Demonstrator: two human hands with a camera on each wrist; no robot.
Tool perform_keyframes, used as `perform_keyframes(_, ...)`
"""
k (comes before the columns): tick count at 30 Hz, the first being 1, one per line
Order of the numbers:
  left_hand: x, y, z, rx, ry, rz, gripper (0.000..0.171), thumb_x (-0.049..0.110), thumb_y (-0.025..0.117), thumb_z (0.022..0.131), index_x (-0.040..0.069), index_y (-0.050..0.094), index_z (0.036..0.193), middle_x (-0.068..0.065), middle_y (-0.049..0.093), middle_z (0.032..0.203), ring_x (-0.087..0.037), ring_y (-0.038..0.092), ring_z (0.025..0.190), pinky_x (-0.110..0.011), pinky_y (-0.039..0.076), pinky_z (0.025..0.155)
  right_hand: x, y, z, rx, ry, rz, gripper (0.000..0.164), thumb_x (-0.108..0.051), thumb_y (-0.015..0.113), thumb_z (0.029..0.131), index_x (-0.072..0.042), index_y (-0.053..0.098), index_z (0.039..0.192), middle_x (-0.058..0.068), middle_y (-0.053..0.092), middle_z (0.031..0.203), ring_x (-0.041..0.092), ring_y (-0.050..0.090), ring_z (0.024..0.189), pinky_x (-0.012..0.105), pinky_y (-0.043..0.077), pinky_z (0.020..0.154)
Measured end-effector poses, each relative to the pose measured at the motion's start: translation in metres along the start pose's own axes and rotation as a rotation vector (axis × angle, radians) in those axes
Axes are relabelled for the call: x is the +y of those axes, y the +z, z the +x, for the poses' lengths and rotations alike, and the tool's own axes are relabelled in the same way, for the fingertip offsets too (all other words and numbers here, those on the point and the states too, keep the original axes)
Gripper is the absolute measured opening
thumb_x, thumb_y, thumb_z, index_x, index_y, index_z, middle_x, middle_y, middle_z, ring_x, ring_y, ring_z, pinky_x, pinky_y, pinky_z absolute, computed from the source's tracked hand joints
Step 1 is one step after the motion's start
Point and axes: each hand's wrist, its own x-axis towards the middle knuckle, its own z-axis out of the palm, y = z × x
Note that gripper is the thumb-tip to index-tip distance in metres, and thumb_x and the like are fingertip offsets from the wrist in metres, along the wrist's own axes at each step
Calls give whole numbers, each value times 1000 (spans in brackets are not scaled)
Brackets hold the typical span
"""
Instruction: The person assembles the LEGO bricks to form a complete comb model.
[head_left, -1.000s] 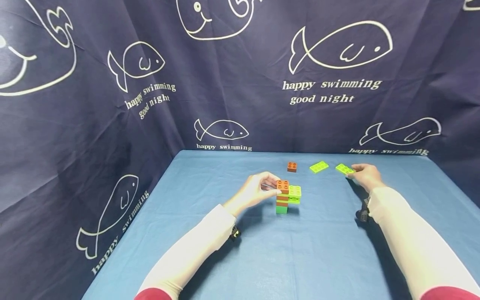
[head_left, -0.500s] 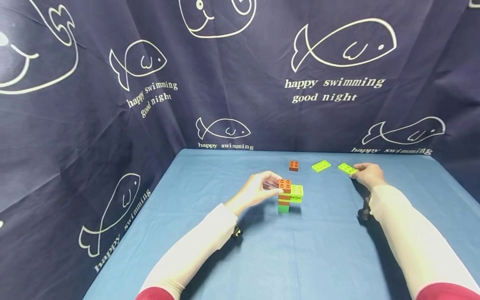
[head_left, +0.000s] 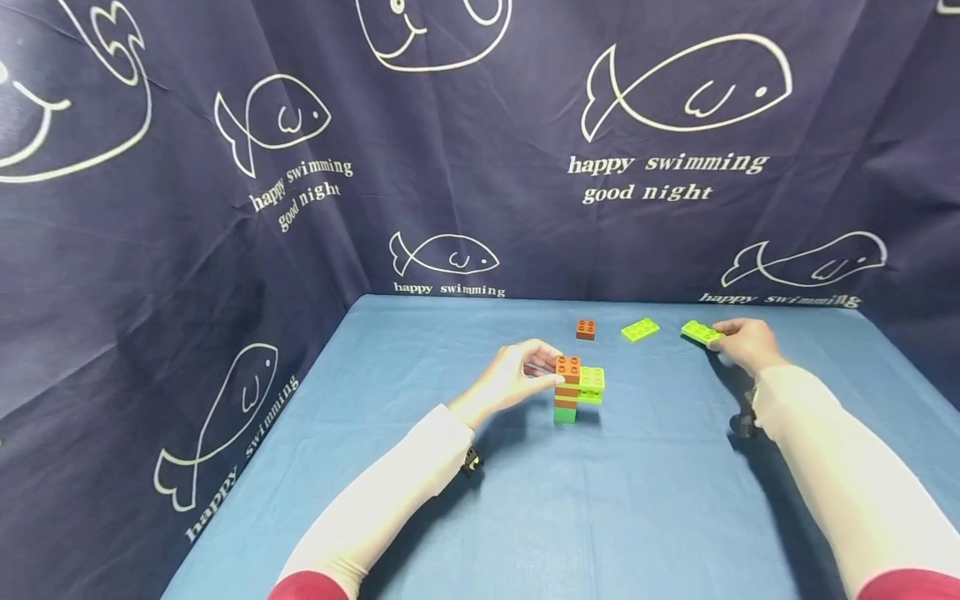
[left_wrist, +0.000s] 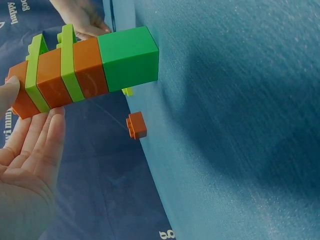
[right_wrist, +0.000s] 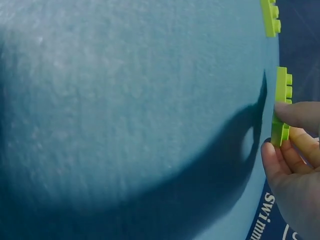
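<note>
1. While the left hand [head_left: 512,379] pinches the topmost brown brick, the rest of the brick stack [head_left: 566,393] hangs below that grip: lime plates between brown bricks, a green block [left_wrist: 129,59] lowest.
2. Thumb and fingers of the right hand [head_left: 748,343] close narrowly on one end of a lime plate [head_left: 699,332]; its other end juts out left of the fingers.
3. Both pieces look like stiff, light plastic, smooth-sided but hardly fragile. Likely the plate is best held by its long edges, clear of the studs.
4. Because the lime plates overhang to the right of the left hand's grip, the stack may tip; a steadier hold would probably be lower, around the brown column.
5. Left of the right hand's grip lie a second lime plate [head_left: 641,330] and, farther off, a loose brown brick [head_left: 586,330].
6. Beyond both grips, the dark backdrop [head_left: 525,200] reads "happy swimming" and "good night"; no brand is legible on the bricks.
</note>
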Motion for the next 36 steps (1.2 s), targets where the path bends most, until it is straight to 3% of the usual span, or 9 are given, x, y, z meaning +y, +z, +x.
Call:
perform_keyframes(10, 0, 0, -1, 0, -4, 27, 28, 15, 75, 85, 7, 66, 110, -7, 70, 104, -12, 66, 91, -18, 55, 79, -14, -9, -9, -3, -97, -32, 49, -17, 69, 86, 8, 57, 126, 33, 56, 125, 41, 55, 103, 32, 39, 76)
perform_keyframes(15, 0, 1, -2, -1, 0, 21, 29, 14, 75, 85, 5, 66, 110, -9, 71, 104, -14, 67, 91, -17, 56, 78, -21, -9, -12, 32, -170, -32, 48, -17, 73, 83, 6, 61, 123, 31, 62, 118, 20, 59, 84, 29, 41, 73)
perform_keyframes(21, 0, 1, -3, 1, 5, 24, 28, 15, 75, 85, 6, 65, 110, -8, 71, 104, -13, 66, 92, -18, 55, 79, -31, -7, -12, 68, -246, 16, 41, -16, 73, 84, 3, 65, 119, 27, 67, 109, -8, 49, 73, 18, 42, 68)
perform_keyframes(28, -1, 0, -1, 5, 13, 37, 27, 14, 74, 86, 7, 65, 110, -7, 71, 104, -13, 66, 92, -19, 55, 80, -48, -4, -16, 79, -351, 4, 40, -15, 75, 83, 5, 66, 116, 28, 69, 103, -15, 47, 69, 9, 39, 62)
perform_keyframes(36, 0, 0, -1, 3, 6, 41, 28, 15, 74, 86, 7, 65, 111, -7, 70, 105, -14, 66, 93, -18, 54, 80, -61, -5, -25, 56, -393, 38, 38, -16, 75, 85, 5, 66, 116, 28, 70, 102, -19, 48, 68, 5, 40, 61)
